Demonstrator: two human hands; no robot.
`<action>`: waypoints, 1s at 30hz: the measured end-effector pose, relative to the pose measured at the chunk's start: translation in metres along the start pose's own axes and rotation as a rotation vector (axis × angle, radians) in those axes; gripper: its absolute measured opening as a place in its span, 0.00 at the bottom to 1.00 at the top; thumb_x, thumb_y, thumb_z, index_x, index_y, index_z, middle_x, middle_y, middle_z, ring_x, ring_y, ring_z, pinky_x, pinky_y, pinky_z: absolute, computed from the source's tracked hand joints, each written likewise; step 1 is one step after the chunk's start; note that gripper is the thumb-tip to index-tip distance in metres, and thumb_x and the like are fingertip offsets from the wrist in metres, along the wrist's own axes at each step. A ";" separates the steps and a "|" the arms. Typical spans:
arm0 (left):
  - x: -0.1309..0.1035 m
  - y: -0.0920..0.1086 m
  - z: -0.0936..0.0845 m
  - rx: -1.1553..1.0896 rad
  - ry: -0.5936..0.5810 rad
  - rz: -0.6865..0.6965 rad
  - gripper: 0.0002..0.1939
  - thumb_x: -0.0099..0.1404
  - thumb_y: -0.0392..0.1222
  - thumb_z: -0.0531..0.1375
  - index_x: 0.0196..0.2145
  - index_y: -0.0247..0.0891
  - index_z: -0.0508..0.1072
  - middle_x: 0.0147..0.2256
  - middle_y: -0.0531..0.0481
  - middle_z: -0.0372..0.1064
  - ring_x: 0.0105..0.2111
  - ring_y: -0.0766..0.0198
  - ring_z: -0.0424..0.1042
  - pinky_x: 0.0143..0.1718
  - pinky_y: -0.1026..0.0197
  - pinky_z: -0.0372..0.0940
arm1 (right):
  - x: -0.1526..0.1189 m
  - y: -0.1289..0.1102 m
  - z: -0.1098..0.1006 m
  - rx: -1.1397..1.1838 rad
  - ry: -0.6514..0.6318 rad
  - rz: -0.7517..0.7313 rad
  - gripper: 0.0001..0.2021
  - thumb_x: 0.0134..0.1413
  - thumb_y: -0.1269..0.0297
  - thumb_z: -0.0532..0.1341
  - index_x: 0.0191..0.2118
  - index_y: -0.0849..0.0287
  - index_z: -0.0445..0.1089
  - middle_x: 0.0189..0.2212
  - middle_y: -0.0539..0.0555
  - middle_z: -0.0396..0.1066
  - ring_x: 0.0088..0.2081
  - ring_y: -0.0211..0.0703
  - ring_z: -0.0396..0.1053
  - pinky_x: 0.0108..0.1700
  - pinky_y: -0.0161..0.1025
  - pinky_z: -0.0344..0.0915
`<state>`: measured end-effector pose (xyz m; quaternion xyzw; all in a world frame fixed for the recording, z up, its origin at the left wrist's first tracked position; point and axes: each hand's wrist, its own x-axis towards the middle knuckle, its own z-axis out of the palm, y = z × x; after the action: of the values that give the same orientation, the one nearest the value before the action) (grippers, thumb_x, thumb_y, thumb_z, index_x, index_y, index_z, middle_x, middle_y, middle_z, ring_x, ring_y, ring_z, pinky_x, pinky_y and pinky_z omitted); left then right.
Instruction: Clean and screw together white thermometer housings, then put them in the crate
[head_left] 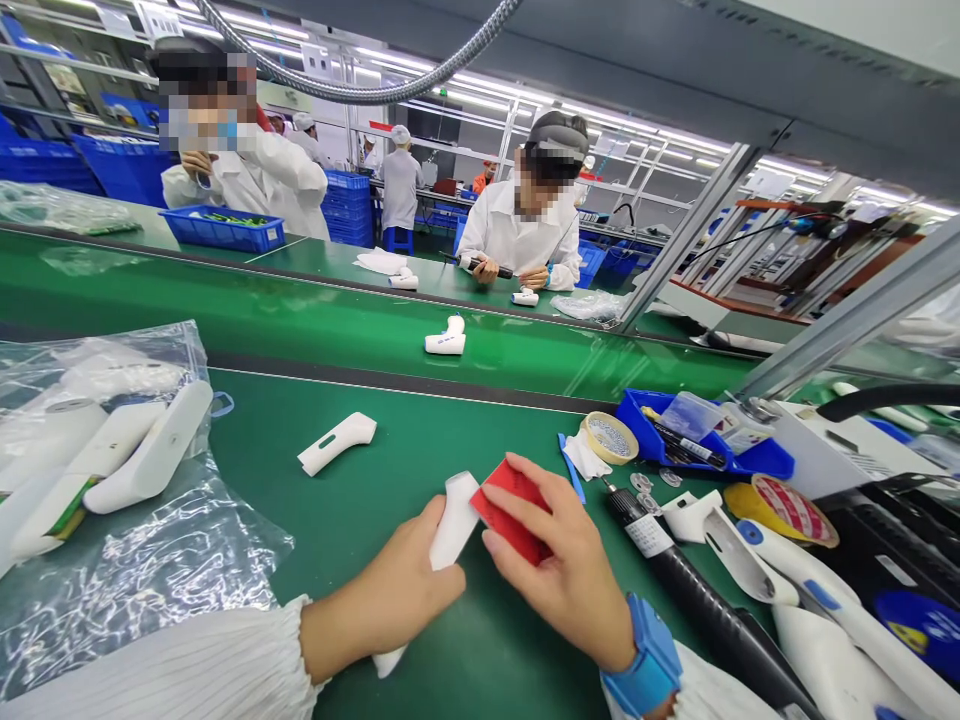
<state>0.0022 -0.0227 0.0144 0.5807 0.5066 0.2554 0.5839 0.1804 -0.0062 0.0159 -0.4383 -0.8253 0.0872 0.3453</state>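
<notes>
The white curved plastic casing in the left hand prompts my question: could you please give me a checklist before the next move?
1. White curved plastic casing held in the left hand: ok.
2. Flat red rectangular piece held in the right hand: ok.
3. Red piece touching the casing: cannot tell; its corner is at the casing's edge.
4. Second white plastic casing, with a slot, apart from both hands: ok.
5. Underside of the held casing inspected: cannot tell; hidden.
</notes>
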 end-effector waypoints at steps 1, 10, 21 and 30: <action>0.000 0.000 0.000 0.002 0.001 0.015 0.14 0.50 0.30 0.49 0.36 0.38 0.60 0.25 0.57 0.56 0.21 0.70 0.54 0.22 0.67 0.53 | -0.001 -0.002 0.002 -0.030 -0.006 -0.034 0.16 0.48 0.66 0.59 0.45 0.49 0.69 0.51 0.56 0.62 0.47 0.51 0.62 0.46 0.50 0.64; 0.003 -0.003 0.002 0.074 0.028 0.062 0.14 0.50 0.29 0.48 0.36 0.38 0.60 0.25 0.56 0.59 0.25 0.66 0.59 0.27 0.65 0.55 | 0.005 -0.009 0.006 -0.079 0.009 -0.102 0.14 0.49 0.70 0.59 0.43 0.53 0.71 0.48 0.55 0.66 0.47 0.51 0.60 0.46 0.51 0.65; 0.004 -0.005 0.003 0.115 0.037 0.061 0.12 0.49 0.29 0.48 0.33 0.39 0.59 0.24 0.58 0.56 0.22 0.69 0.56 0.24 0.66 0.53 | 0.003 -0.004 0.007 -0.074 0.041 -0.095 0.13 0.50 0.70 0.58 0.43 0.54 0.71 0.47 0.54 0.68 0.46 0.49 0.61 0.47 0.51 0.64; 0.005 -0.006 0.003 0.097 0.040 0.052 0.13 0.50 0.30 0.49 0.36 0.38 0.59 0.24 0.58 0.57 0.20 0.70 0.56 0.22 0.66 0.53 | 0.004 -0.007 0.011 -0.079 0.116 -0.175 0.13 0.49 0.72 0.59 0.43 0.54 0.71 0.47 0.55 0.68 0.44 0.49 0.63 0.44 0.51 0.66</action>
<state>0.0052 -0.0210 0.0068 0.6160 0.5148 0.2573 0.5379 0.1674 -0.0050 0.0127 -0.3819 -0.8420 -0.0013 0.3812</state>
